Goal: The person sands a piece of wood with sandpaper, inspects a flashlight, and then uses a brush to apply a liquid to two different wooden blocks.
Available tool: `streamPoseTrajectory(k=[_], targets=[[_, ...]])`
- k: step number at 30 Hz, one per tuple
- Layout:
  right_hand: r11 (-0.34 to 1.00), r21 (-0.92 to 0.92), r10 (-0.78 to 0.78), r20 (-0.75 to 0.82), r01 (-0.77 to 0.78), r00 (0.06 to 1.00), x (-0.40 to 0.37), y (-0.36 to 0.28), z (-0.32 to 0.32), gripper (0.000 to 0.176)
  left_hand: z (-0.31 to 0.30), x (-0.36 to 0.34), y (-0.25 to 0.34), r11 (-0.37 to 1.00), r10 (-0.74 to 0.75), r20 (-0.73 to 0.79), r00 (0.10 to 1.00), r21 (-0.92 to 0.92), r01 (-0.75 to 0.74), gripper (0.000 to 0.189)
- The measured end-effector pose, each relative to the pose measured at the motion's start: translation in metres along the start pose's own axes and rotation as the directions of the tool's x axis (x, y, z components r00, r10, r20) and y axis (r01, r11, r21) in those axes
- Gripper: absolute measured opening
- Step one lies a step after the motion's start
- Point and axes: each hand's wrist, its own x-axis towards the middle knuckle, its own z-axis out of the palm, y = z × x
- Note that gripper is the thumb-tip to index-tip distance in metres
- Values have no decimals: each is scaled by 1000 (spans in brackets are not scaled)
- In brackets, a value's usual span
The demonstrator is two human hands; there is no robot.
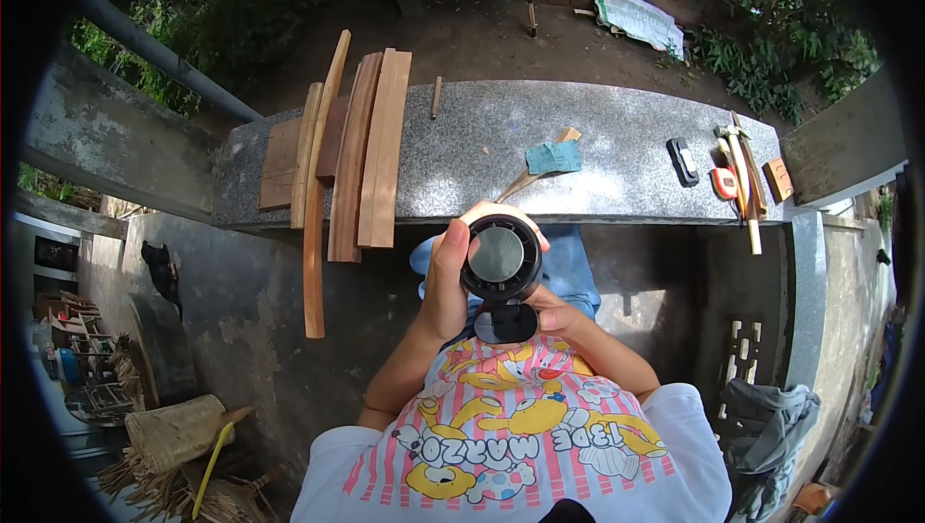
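A black handheld fan (502,294) with a round head and a grey disc (496,254) at its centre is held in front of my chest. My left hand (445,277) wraps round the left side of the head, with the thumb on the rim. My right hand (557,314) is closed on the right side of the lower folded part, its thumb at the edge. Fingers behind the fan are partly hidden. Just beyond, on the stone bench (443,171), a teal sheet (554,157) that looks like sandpaper lies over a thin wooden piece (518,184).
Several long wooden boards (378,152) lie on the bench at left, some overhanging its front edge. A hammer (729,133), a tape measure (724,183), a black tool (683,161) and a wooden block (778,180) sit at right. Grey cloth (768,427) hangs at lower right.
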Motion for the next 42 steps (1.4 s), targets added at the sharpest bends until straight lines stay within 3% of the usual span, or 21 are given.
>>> streamPoseTrajectory(k=[2, 3, 5, 6, 8, 9, 10, 12, 14, 17, 18, 20, 24, 28, 30, 32, 34, 36, 38, 40, 42], targets=[[989, -144, -61, -203, 32, 977, -3, 3, -1, 98, 1, 0, 1, 1000, 13, 15, 1000, 9, -13, 70], [989, -144, -61, -204, 31, 977, -2, 2, -3, 98, 3, -1, 1, 999, 32, 18, 999, 9, -33, 69], [961, -256, -99, 54, 109, 994, 2, -1, -10, 99, 3, -3, 0, 999, 51, 22, 998, 8, -51, 69], [960, -256, -99, 53, 109, 994, 4, -3, -15, 99, 2, -5, -1, 999, 34, 50, 998, 31, -36, 74], [806, -584, 69, 254, 97, 965, 7, -12, -19, 92, 3, -9, -1, 999, 16, 85, 996, 51, -20, 80], [707, -687, -25, 210, 166, 977, 5, -14, -11, 83, 5, -10, 2, 986, 66, 99, 993, 145, -80, 80], [705, -690, -29, 203, 164, 979, 4, -18, -6, 83, 8, -11, 5, 962, 115, 119, 986, 236, -141, 80], [669, -739, 104, -22, -86, 994, 3, -27, 6, 79, 12, -11, 4, 937, 164, 129, 978, 288, -195, 80], [683, -730, 0, -34, -24, 999, 1, -37, 18, 67, 12, -11, 1, 859, 336, 143, 931, 359, -365, 79], [532, -816, -94, 207, 225, 974, -5, -51, 22, 53, 10, -10, 3, 832, 367, 165, 916, 382, -402, 82], [531, -817, -98, 205, 225, 974, -9, -53, 24, 53, 9, -9, 4, 816, 382, 195, 903, 387, -429, 82], [611, -768, -141, 130, 189, 981, -16, -54, 26, 57, 7, -6, 4, 805, 392, 265, 881, 364, -468, 86], [600, -792, -110, 59, 113, 992, -28, -64, 31, 57, 10, -3, -4, 792, 459, 370, 808, 242, -560, 76], [431, -898, -94, -140, -86, 986, -42, -81, 33, 44, 16, 10, -20, 789, 423, 405, 811, 277, -549, 74], [533, -844, -211, -198, -57, 957, -43, -100, 29, 39, 23, 29, -24, 800, 312, 424, 850, 366, -476, 84], [499, -864, -316, -250, -64, 915, -59, -119, 11, 48, 32, 58, -43, 859, 250, 372, 894, 340, -382, 82], [739, -670, -402, -353, 71, 845, -77, -139, -13, 54, 36, 94, -77, 888, 161, 342, 926, 358, -287, 66], [606, -794, -557, -376, 53, 741, -106, -174, -45, 52, 41, 133, -120, 843, 19, 296, 955, 509, -175, 36], [472, -881, -703, -405, -42, 585, -130, -208, -79, 48, 43, 165, -177, 760, 31, 325, 945, 607, -233, 35], [279, -917, -786, -389, -285, 481, -171, -242, -147, 44, 55, 197, -225, 574, 11, 474, 881, 718, -394, 41], [258, -926, -829, -359, -277, 428, -195, -264, -196, 41, 76, 219, -271, 547, 143, 591, 794, 621, -561, 48]])
